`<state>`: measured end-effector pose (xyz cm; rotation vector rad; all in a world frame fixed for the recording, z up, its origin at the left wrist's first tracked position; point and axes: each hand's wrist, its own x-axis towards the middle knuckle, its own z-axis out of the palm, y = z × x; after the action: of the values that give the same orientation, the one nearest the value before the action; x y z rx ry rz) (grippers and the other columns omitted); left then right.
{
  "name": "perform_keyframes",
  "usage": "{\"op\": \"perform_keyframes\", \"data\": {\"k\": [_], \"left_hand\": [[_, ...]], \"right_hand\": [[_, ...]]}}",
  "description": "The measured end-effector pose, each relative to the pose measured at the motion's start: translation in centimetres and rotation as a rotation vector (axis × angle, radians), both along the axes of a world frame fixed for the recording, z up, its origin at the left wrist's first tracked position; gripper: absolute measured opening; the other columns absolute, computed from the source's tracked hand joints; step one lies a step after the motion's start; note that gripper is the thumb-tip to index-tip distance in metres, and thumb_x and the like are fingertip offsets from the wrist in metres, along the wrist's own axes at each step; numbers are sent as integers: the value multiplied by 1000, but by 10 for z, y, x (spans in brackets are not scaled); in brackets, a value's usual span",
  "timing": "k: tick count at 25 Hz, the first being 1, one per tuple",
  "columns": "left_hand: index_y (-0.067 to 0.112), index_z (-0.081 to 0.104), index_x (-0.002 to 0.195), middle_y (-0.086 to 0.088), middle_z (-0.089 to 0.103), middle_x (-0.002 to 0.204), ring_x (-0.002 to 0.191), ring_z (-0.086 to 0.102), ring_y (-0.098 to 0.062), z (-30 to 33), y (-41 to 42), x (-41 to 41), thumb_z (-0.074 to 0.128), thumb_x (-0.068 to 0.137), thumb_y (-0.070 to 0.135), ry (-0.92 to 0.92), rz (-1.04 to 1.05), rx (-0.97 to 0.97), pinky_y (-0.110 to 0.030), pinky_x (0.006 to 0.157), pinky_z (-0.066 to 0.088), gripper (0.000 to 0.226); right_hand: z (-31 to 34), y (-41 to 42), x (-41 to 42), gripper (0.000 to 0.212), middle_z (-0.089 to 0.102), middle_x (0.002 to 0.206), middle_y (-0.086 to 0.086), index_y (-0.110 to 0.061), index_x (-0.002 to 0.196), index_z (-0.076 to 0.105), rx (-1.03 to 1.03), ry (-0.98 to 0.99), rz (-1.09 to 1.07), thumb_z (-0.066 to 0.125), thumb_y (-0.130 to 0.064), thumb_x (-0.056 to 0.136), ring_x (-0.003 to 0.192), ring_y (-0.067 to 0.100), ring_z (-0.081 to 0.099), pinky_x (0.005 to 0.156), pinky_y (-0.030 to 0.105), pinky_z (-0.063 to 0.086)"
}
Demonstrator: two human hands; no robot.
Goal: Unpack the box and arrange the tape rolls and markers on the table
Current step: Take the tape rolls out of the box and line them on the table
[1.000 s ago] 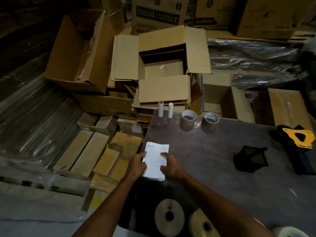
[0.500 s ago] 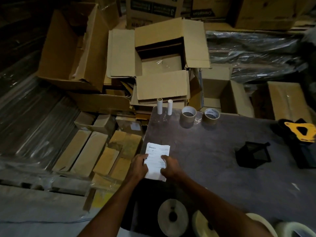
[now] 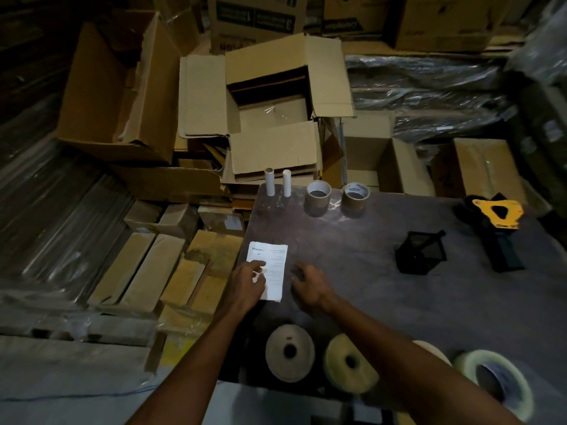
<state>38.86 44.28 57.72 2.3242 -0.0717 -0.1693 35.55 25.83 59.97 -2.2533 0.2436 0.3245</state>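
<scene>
A folded white paper slip point(image 3: 273, 268) lies flat near the left edge of the dark table point(image 3: 383, 286). My left hand point(image 3: 247, 285) rests on the slip's left side, fingers pressing it down. My right hand point(image 3: 306, 282) hovers just right of the slip, fingers spread, holding nothing. Two brown tape rolls point(image 3: 319, 197) point(image 3: 355, 196) stand at the table's far edge beside two upright white tubes point(image 3: 270, 181) point(image 3: 287, 183). Several large tape rolls point(image 3: 290, 352) point(image 3: 349, 363) point(image 3: 494, 378) lie along the near edge. The open cardboard box point(image 3: 276, 115) sits beyond the table.
A black mesh holder point(image 3: 420, 253) and a yellow-and-black tape dispenser point(image 3: 497, 219) lie on the table's right part. Piled cardboard boxes point(image 3: 122, 87), flat brown packages point(image 3: 147, 268) and plastic-wrapped stock point(image 3: 429, 96) surround the table to the left and behind.
My right hand has let go of the paper slip and moved right of it. The slip now lies flat under my left hand. The camera has tilted slightly.
</scene>
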Motion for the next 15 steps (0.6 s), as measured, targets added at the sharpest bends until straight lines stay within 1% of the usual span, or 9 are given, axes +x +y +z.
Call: {"op": "perform_keyframes", "data": {"k": [2, 3, 5, 6, 7, 8, 11, 12, 15], "left_hand": [[20, 68, 113, -1, 66, 112, 92, 64, -15, 9, -13, -16, 62, 86, 10, -4, -52, -29, -26, 81, 53, 29], [20, 69, 112, -1, 67, 110, 88, 65, -14, 14, -21, -26, 62, 86, 12, -2, -78, -36, -27, 80, 54, 28], [23, 71, 108, 0, 72, 105, 83, 67, -14, 26, -42, -49, 63, 85, 20, -4, -136, -15, -31, 79, 56, 25], [23, 72, 107, 1, 73, 103, 83, 68, -15, 33, -53, -62, 63, 85, 22, -11, -175, 6, -30, 79, 56, 24], [23, 73, 106, 1, 74, 100, 84, 69, -15, 37, -64, -73, 63, 85, 21, -30, -218, 13, -29, 79, 55, 23], [23, 74, 106, 0, 75, 99, 85, 69, -15, 42, -75, -86, 63, 85, 19, -38, -249, 20, -27, 79, 54, 23], [19, 73, 108, -2, 75, 102, 90, 69, -16, 55, -114, -129, 64, 85, 17, -48, -278, 18, -29, 87, 54, 25], [17, 73, 109, -2, 74, 103, 92, 69, -16, 63, -128, -144, 64, 84, 17, -54, -275, 28, -28, 89, 53, 26], [16, 72, 112, -1, 73, 104, 90, 68, -14, 80, -172, -200, 63, 84, 16, -74, -283, 32, -24, 84, 52, 30]], "right_hand": [[7, -12, -17, 33, 65, 123, 8, -11, 126, 58, -16, -13, -4, 54, -17, 94, 112, 25, 62, 95, 34, 49], [13, -18, -27, 34, 66, 122, 10, -9, 126, 59, -28, -23, 3, 56, -15, 92, 112, 27, 62, 96, 32, 48], [24, -38, -50, 30, 70, 113, 11, -7, 117, 65, -75, -55, 9, 61, -14, 89, 106, 25, 65, 87, 23, 45], [28, -48, -62, 25, 72, 108, 11, -8, 110, 69, -92, -74, -4, 63, -15, 87, 102, 25, 66, 82, 22, 44], [34, -60, -75, 22, 73, 104, 10, -9, 104, 71, -105, -84, -24, 64, -17, 85, 101, 25, 66, 80, 23, 44], [38, -74, -88, 23, 73, 104, 10, -10, 103, 71, -113, -102, -37, 65, -19, 83, 102, 25, 65, 81, 25, 46], [50, -115, -139, 35, 68, 117, 12, -10, 117, 67, -135, -129, -52, 66, -19, 83, 113, 27, 61, 97, 32, 47], [52, -129, -155, 39, 66, 121, 13, -8, 121, 65, -134, -157, -56, 66, -18, 83, 115, 28, 60, 99, 34, 47], [63, -171, -214, 42, 66, 124, 13, -6, 124, 65, -120, -220, -66, 67, -16, 83, 115, 27, 62, 99, 34, 48]]}}
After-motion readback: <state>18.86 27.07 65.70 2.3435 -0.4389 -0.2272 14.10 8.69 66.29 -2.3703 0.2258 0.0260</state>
